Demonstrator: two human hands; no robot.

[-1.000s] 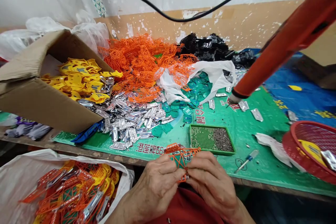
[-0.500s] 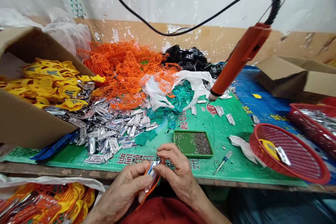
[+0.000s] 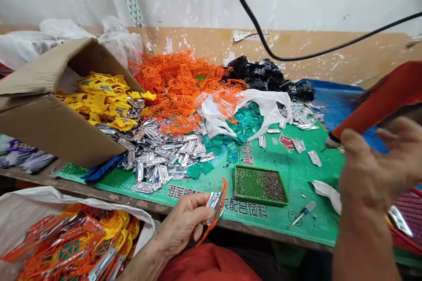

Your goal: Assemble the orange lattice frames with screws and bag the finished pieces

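Left hand [image 3: 183, 224] curled, gripping an orange plastic lattice frame [image 3: 220, 208] with a silver metal clip [image 3: 213, 202] against it, above the near edge of the green printed mat [image 3: 316, 224]. Right hand [image 3: 372, 171] raised, fingers spread wide, empty, just under a corded orange power tool [image 3: 379, 96], off the mat's right side. On the mat, a green tray of small screws [image 3: 260, 185]; farther along, heaped silver clips [image 3: 161, 158]; past its far edge, piled orange frames [image 3: 178, 83].

One left hand [image 3: 183, 224], one right hand [image 3: 372, 167] — one screwdriver [image 3: 305, 213].

Green printed mat [image 3: 310, 175], lower centre of the frame: Chinese characters [image 3: 246, 209] reading "配合饲料" along the front edge, a partly legible vertical column [image 3: 247, 154] at centre, and blurred "莲牌" [image 3: 183, 191] further left.
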